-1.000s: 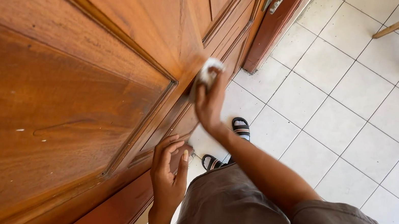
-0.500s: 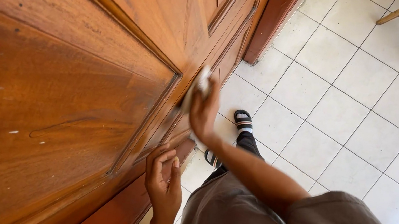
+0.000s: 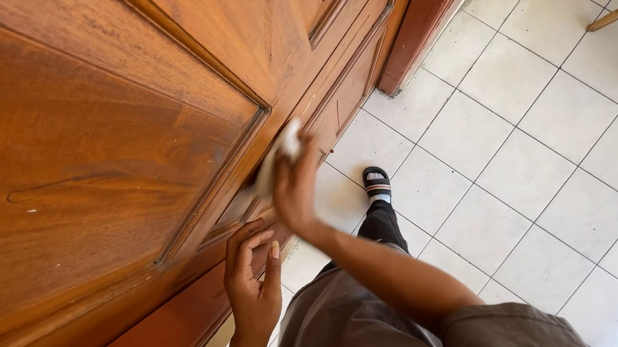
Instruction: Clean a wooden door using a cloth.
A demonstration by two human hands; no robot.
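2 hands meet the panelled brown wooden door (image 3: 120, 101): the right hand (image 3: 295, 188), now lower, pinches a small white cloth (image 3: 280, 154) against the moulding; the left hand (image 3: 251, 277) stays braced below, fingers spread.

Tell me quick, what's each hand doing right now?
Left hand: open, fingers resting on the wooden door.
Right hand: closed on a white cloth.

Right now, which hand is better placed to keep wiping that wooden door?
Probably the right hand: it presses the white cloth against the door. The left hand only rests on the door's lower edge.
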